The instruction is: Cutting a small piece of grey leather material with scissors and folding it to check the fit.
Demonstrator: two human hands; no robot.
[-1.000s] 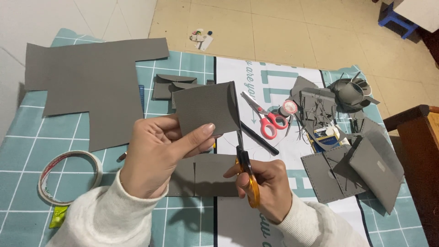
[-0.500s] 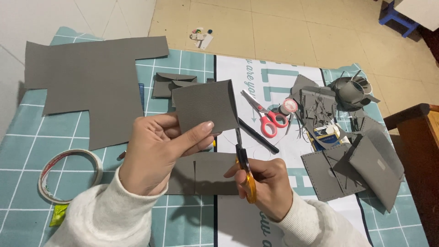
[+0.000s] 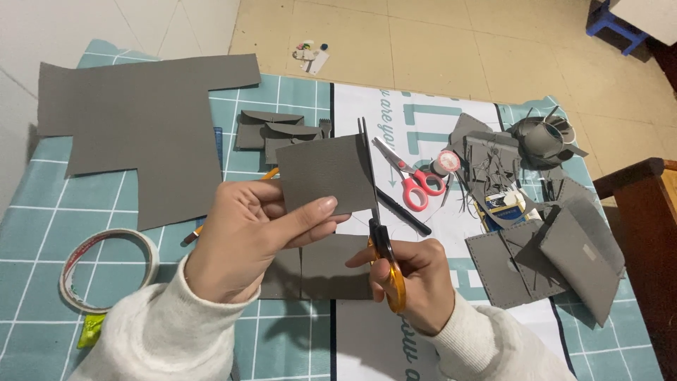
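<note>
Far left of my fingers: one roll of tape (image 3: 109,269), flat on the worktop (image 3: 42,233). Above it, one large grey sheet (image 3: 137,127), notched.

My left hand (image 3: 243,243): fingers closed in a pinch on one grey square (image 3: 324,175), thumb over its lower edge, the piece held up off the worktop and roughly level. Beyond it lie small grey folded pieces (image 3: 271,130), three as far as I can tell.

My right hand (image 3: 416,282): fingers curled through the loops of one pair of orange-handled scissors (image 3: 377,212). Blades run straight away from me, long axis upright in view, lying along the square's right edge; whether they are parted I cannot tell. The right hand sits nearer me, just right of the left.

Further right: one pair of red-handled scissors (image 3: 409,180), one black pen (image 3: 403,212), a heap of grey offcuts (image 3: 557,247), uncounted.
</note>
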